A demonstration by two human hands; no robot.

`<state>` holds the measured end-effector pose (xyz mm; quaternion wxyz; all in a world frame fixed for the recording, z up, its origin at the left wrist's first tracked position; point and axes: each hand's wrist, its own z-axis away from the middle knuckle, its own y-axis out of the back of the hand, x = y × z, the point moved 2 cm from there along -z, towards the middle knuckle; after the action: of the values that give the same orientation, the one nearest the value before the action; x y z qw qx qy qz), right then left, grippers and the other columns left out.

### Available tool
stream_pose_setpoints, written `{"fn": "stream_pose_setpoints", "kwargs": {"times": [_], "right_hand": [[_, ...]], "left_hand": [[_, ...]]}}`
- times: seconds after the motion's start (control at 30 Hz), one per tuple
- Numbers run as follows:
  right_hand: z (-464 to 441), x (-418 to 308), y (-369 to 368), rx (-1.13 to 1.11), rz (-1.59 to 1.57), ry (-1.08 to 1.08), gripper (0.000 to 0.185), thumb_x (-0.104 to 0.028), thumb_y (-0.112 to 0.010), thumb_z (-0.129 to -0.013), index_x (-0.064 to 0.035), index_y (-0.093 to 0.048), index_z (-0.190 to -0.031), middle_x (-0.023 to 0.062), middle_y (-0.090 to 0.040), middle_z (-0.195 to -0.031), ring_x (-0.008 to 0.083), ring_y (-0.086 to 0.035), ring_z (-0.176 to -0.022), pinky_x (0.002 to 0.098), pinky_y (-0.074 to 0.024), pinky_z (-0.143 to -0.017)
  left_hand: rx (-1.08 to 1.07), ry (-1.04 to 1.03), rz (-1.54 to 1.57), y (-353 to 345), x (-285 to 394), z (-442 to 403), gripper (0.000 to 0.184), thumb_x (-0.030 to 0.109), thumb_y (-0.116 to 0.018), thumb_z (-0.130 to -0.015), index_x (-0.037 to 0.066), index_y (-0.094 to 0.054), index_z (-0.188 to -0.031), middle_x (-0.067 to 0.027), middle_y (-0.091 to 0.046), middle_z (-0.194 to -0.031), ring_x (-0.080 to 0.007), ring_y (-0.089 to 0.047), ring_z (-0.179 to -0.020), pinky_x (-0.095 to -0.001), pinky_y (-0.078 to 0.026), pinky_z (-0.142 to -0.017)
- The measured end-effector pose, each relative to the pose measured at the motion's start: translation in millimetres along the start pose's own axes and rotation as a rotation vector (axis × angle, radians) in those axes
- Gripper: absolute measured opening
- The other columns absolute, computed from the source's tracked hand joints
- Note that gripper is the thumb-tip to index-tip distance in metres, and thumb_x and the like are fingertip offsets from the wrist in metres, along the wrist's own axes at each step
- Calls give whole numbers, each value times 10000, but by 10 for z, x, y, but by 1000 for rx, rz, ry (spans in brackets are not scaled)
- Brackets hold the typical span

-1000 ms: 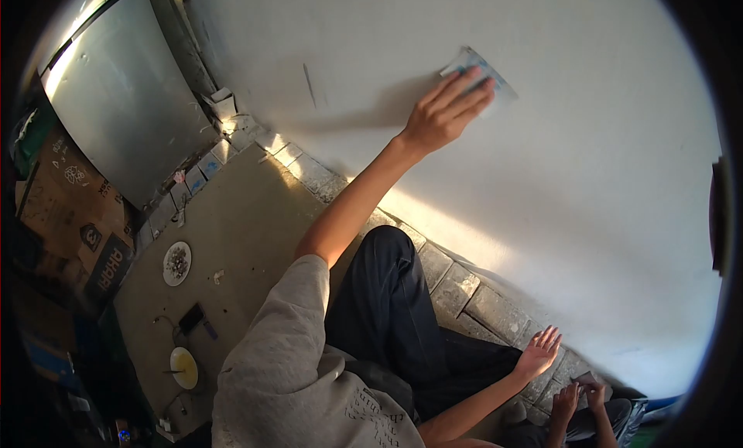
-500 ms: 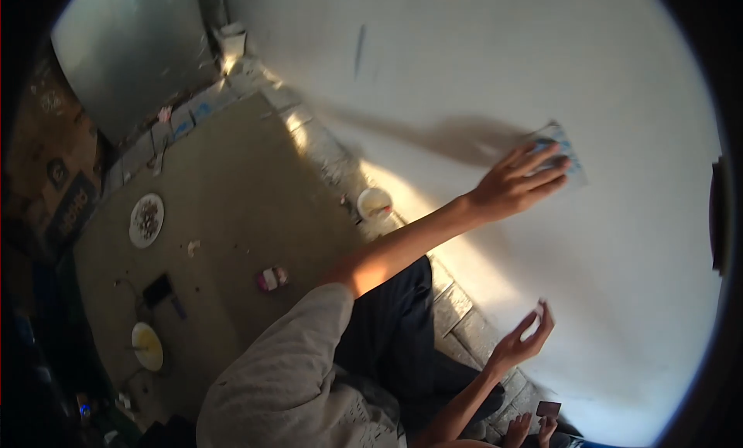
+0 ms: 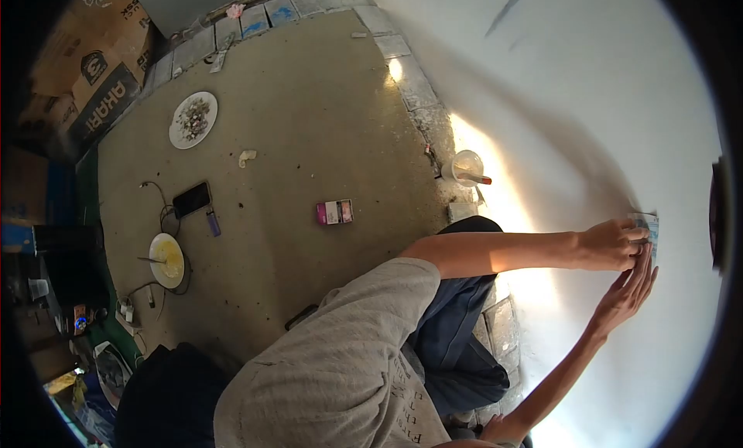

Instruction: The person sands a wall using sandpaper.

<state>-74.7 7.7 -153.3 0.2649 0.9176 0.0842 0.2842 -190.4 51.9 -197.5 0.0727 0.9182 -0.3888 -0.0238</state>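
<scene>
My left hand [image 3: 611, 245] is against the white wall [image 3: 588, 69] at the right, its bent fingers closed on a thin pale sheet [image 3: 651, 227] with blue marks. Just below it, my right hand [image 3: 625, 297] reaches up with its fingers stretched out, the fingertips touching or very near the left fingers and the sheet's lower edge. The left fingers partly cover the sheet. Between my legs and the wall's foot, a white cup [image 3: 467, 166] holds something pale and a stick with a red end.
On the floor [image 3: 309, 84] lie a pink and white box [image 3: 334, 212], a phone [image 3: 192, 200] with cables, a plate of small bits [image 3: 193, 121] and a bowl with yellow contents [image 3: 166, 260]. Cardboard [image 3: 97, 69] stands upper left. Blocks [image 3: 414, 84] line the wall.
The view has turned towards the floor. My left hand has moved down the wall with the sheet, its fingers now bent. My right hand has risen to meet it. The other person's hands have left view.
</scene>
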Motion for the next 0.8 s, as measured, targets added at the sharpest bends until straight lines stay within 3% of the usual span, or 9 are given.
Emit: {"fn": "stream_pose_setpoints", "kwargs": {"times": [0.07, 0.1, 0.2, 0.27, 0.37, 0.43, 0.57, 0.7, 0.8], "right_hand": [[-33, 55, 12, -11, -21, 47, 418, -29, -584, -967, -93, -549, -1378, 21, -618, -1368, 216, -593, -1256, 446, -462, -1130], [-39, 91, 0, -23, -38, 95, 409, -15, -552, -982, -93, -545, -1383, 22, -616, -1371, 220, -591, -1259, 446, -468, -1124], [-62, 266, 69, -2, 0, 231, 362, 22, -504, -996, -47, -580, -1344, 63, -634, -1350, 256, -589, -1271, 455, -464, -1118], [-143, 467, 225, 85, -171, 243, 335, 20, -490, -1011, -30, -602, -1323, 97, -651, -1326, 251, -583, -1286, 454, -449, -1122], [-85, 969, 260, 358, 128, 181, 351, 44, -498, -997, -50, -631, -1308, 73, -640, -1350, 229, -580, -1292, 427, -468, -1099], [-41, 1263, 302, 310, 315, 141, 353, 37, -499, -997, -59, -633, -1309, 49, -638, -1354, 216, -586, -1285, 408, -469, -1099], [133, 1335, 114, 193, 284, 127, 493, 106, -495, -954, -119, -590, -1383, 33, -602, -1404, 222, -565, -1309, 396, -463, -1107], [303, 1244, 10, 54, 253, 263, 451, -30, -381, -1040, -168, -537, -1440, 10, -560, -1453, 248, -542, -1331, 424, -407, -1149], [539, 2016, -22, 98, 274, 140, 412, 11, -568, -954, -70, -602, -1357, 73, -639, -1356, 240, -625, -1230, 356, -496, -1049]], "left_hand": [[-33, 56, 116, 28, 1, 81, 171, 146, -742, -779, 110, -765, -944, -28, -713, -1171, -244, -535, -1274, -352, -425, -1117], [-37, 55, 111, 112, 16, 130, 171, 146, -742, -779, 110, -765, -944, -28, -713, -1171, -244, -535, -1274, -352, -425, -1117], [-98, 245, 449, 581, 100, 473, 428, 106, -697, -858, 109, -634, -1281, -145, -456, -1506, -315, -403, -1421, -449, -308, -1219], [-87, 327, 498, 1054, 115, 948, 439, 70, -730, -812, 99, -653, -1244, -133, -481, -1485, -313, -408, -1417, -471, -340, -1201], [-337, 486, 236, 1854, -11, 1893, 419, 69, -727, -803, 96, -669, -1217, -124, -518, -1433, -332, -429, -1395, -472, -394, -1144], [-450, 755, 115, 2526, -155, 2490, 321, 102, -660, -886, 72, -690, -1204, -123, -536, -1416, -335, -440, -1385, -490, -356, -1157], [-629, 998, -342, 3769, -141, 3396, 309, 179, -578, -964, 58, -668, -1234, -153, -543, -1402, -355, -414, -1399, -496, -325, -1170], [-877, 1044, -556, 4570, 53, 3958, 582, 298, -587, -968, 39, -434, -1466, -147, -372, -1555, -333, -287, -1478, -494, -237, -1210], [-969, 1098, -615, 4804, 318, 4246, 710, 358, -563, -969, 36, -301, -1545, -138, -261, -1623, -316, -212, -1513, -494, -161, -1234]]}}
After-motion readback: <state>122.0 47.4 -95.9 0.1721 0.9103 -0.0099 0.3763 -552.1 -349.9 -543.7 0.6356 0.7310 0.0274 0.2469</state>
